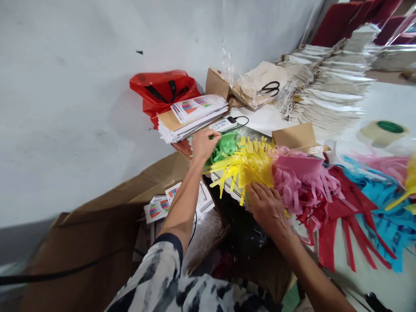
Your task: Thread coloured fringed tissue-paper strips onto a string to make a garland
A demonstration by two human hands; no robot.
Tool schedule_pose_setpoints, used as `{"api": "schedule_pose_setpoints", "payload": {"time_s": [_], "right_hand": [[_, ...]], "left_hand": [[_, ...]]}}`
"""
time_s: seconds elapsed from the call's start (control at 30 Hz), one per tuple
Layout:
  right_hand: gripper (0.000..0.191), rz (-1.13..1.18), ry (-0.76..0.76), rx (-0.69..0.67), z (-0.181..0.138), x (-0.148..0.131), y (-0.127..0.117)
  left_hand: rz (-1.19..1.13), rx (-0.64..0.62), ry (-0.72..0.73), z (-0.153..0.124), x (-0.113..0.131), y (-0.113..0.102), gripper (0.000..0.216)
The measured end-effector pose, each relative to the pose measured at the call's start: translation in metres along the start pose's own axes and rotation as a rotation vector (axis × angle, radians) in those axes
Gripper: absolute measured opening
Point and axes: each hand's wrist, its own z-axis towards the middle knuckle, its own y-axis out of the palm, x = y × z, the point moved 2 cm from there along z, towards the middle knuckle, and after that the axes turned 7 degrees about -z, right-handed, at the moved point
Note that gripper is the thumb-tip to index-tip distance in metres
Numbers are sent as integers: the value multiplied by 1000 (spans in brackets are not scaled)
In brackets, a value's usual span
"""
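Note:
My left hand (205,145) is at the left end of a row of coloured fringed paper, its thumb and fingers pinched together. The green paper fringe (226,145) lies right beside its fingertips; whether a strand is between them I cannot make out. My right hand (267,207) lies with fingers extended over the lower edge of the yellow paper fringe (256,167), touching it. To the right of that hand come a pink fringe (299,173), a red fringe (347,199) and a blue fringe (383,208), overlapping each other along the table.
Behind my left hand are a stack of printed sheets (195,115), a white power strip (224,125) and a red plastic bag (165,89). Black-handled scissors (270,88), bundled white paper (328,91) and a tape roll (383,132) sit farther back. An open cardboard box (97,234) stands below left.

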Motion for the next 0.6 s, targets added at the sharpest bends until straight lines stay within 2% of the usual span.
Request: {"api": "schedule_pose_setpoints", "payload": {"time_s": [0.13,0.33,0.47,0.6], "right_hand": [[41,-1,-1,-7,0,0,-1],[42,-4,6,-12,-1,0,3],[41,-10,5,-19,-1,0,4],[41,-26,9,-11,-2,-1,5]], "left_hand": [[-101,-3,-9,19,3,-7,11],[-287,-131,-13,35,10,-18,15],[-461,-114,-116,36,16,-22,12],[-577,-41,-102,41,23,-22,9]]}}
